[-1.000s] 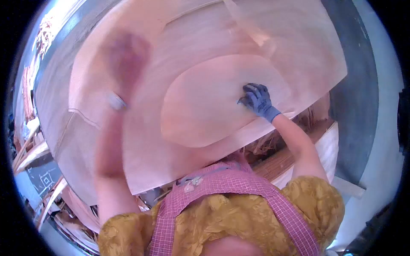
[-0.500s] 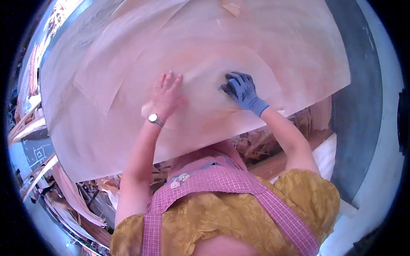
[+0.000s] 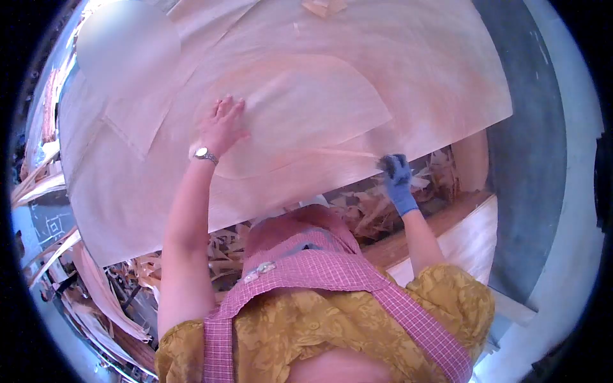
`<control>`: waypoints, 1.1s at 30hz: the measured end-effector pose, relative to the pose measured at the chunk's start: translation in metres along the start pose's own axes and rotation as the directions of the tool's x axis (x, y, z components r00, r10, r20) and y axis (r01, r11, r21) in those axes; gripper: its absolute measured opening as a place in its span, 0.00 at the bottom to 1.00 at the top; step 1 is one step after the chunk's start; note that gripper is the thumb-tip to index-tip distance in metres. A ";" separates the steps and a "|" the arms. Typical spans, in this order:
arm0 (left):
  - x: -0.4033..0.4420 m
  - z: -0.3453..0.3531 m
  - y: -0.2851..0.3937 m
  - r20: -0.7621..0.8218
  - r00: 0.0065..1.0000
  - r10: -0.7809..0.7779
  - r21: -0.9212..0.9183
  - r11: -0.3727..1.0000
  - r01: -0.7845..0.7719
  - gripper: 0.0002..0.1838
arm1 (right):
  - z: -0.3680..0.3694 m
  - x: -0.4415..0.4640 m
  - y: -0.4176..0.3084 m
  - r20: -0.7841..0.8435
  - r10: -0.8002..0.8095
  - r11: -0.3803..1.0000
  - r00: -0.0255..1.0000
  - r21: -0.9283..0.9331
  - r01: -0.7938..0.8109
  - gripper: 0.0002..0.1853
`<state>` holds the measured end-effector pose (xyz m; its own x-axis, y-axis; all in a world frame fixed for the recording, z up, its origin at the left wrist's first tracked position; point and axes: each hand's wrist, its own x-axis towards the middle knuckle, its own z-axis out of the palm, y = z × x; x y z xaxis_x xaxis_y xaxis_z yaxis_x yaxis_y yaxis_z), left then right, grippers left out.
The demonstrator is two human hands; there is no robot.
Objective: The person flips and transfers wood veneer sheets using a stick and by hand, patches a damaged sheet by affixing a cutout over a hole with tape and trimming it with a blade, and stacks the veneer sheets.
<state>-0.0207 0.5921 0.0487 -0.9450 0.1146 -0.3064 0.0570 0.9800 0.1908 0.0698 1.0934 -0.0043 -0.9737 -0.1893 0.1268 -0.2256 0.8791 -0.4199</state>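
From the head view, we have both hands at work over thin, pale sheets. Our bare left hand (image 3: pixel 220 131), with a watch (image 3: pixel 203 153) on its wrist, lies toward ten o'clock, palm down with fingers spread, resting on the large sheet (image 3: pixel 440 96) and grasping nothing. Our gloved right hand (image 3: pixel 397 169) is between two and three o'clock, fingers curled, at the near edge of the sheet. A narrow strip (image 3: pixel 338 152), toward one o'clock, runs up to the glove, but we cannot tell whether the fingers are clenched on it or merely beside it.

The large sheet spreads across the upper half, and a smaller piece with a curved edge (image 3: pixel 319 96) shows on it at twelve o'clock. Loose scraps (image 3: pixel 367 217) lie below the near edge at four o'clock.

To handle this well, we would keep the left palm broad and light, so that the thin material stays flat without creasing. We would let the gloved fingers work low and level with the sheet, since an upward tug could split or lift the edge. Keeping both forearms clear of that edge should also spare it from snagging.
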 end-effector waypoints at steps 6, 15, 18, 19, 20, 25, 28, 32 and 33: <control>-0.008 -0.003 -0.014 -0.024 1.000 0.003 -0.040 0.999 -0.004 0.42 | -0.015 -0.120 0.040 -0.191 0.583 0.770 0.789 -0.178 -0.612 0.28; -0.216 -0.006 -0.118 -0.498 0.861 -0.107 -0.309 0.949 -0.061 0.17 | 0.079 -0.205 -0.064 -0.181 0.469 0.868 0.864 -0.087 -0.490 0.27; -0.312 -0.049 -0.214 -0.594 0.733 -0.332 -0.459 0.888 0.031 0.15 | 0.138 -0.160 -0.125 -0.166 0.437 0.876 0.884 0.302 -0.376 0.22; -0.342 -0.057 -0.241 -0.597 0.683 -0.422 -0.536 0.843 0.053 0.15 | 0.150 -0.132 -0.169 -0.057 0.426 0.856 0.903 0.349 -0.382 0.20; -0.371 -0.072 -0.267 -0.695 0.539 -0.476 -0.538 0.842 0.049 0.15 | 0.160 -0.111 -0.210 0.014 0.391 0.837 0.920 0.409 -0.362 0.18; -0.497 -0.144 -0.389 -0.731 0.251 -0.634 -0.635 0.767 0.090 0.16 | 0.143 -0.071 -0.472 0.180 0.118 0.567 0.977 0.795 -0.215 0.17; -0.537 -0.171 -0.450 -0.728 0.155 -0.668 -0.650 0.744 0.151 0.17 | 0.150 -0.069 -0.570 0.211 -0.097 0.608 0.973 0.786 -0.110 0.18; -0.566 -0.211 -0.539 -0.772 0.053 -0.634 -0.609 0.761 0.224 0.20 | 0.210 -0.046 -0.637 0.259 -0.380 0.678 0.888 0.731 0.077 0.19; -0.572 -0.223 -0.560 -0.782 0.016 -0.623 -0.602 0.762 0.240 0.21 | 0.216 -0.040 -0.658 0.240 -0.469 0.658 0.850 0.737 0.155 0.19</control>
<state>0.4158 -0.0584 0.3250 -0.3029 -0.7360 0.6054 -0.3775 0.6760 0.6329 0.2500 0.4278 0.0734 -0.7290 -0.6787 0.0889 -0.3228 0.2263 -0.9190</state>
